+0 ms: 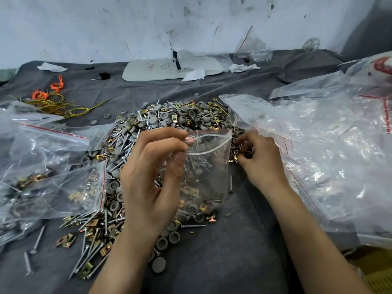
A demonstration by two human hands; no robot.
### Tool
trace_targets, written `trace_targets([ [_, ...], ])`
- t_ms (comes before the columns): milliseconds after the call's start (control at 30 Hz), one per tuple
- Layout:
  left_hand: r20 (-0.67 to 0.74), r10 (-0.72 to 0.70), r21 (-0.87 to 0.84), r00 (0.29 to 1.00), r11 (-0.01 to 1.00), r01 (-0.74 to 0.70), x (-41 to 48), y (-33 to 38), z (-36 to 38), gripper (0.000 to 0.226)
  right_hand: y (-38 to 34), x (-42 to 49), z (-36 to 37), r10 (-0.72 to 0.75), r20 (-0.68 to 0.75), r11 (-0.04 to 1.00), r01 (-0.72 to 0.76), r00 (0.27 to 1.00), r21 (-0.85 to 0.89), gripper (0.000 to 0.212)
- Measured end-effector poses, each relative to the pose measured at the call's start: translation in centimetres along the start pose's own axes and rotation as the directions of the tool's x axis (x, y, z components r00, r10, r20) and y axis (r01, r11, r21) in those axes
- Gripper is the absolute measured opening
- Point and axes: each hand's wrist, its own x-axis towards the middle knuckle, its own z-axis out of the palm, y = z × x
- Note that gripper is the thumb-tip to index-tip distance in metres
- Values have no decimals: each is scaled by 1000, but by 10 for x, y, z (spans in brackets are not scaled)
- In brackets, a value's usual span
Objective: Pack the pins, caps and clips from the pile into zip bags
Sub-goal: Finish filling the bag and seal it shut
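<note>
1. Far left: filled zip bags [48,166], cut off by the frame edge. Contents blur behind the plastic; only some gold clips and grey caps are readable.
2. Centre: pile [169,119] of pins, caps and clips on the grey cloth [222,251]. Its near part is hidden behind hand and bag.
3. The left hand [152,177] pinches the rim of a zip bag [207,166] between thumb and fingers. Mouth open, over the pile, a few pins and caps inside.
4. The right hand [261,158] has its fingers curled into the pile's right edge. The fingers hide the tips, so can't tell if it grips anything.
5. Right: heap of empty bags [328,145], runs out of frame.
</note>
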Motion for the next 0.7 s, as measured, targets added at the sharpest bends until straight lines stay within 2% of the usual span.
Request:
trace_targets([
  [100,3,-1,4,1000,1000,1,0,0,0,9,0,0,-3,-14,-76,982,28,997,185,29],
  [200,-1,-6,3,1000,1000,6,0,0,0,10,-1,-1,-5,3,-67,939,21,998,343,30],
  [400,-4,-10,7,1000,1000,10,0,0,0,10,-1,-2,-7,-13,0,894,11,1000,447,41],
  [567,-6,-18,-3,1000,1000,18,1,0,-1,11,-7,-6,-16,19,36,865,-35,999,501,29],
  [633,-2,-20,-6,1000,1000,20,0,1,-1,10,-20,-11,-31,-34,36,817,7,999,576,25],
  [700,13,-3,-10,1000,1000,4,1,2,0,10,-39,-20,-49,-187,-4,735,142,982,663,28],
])
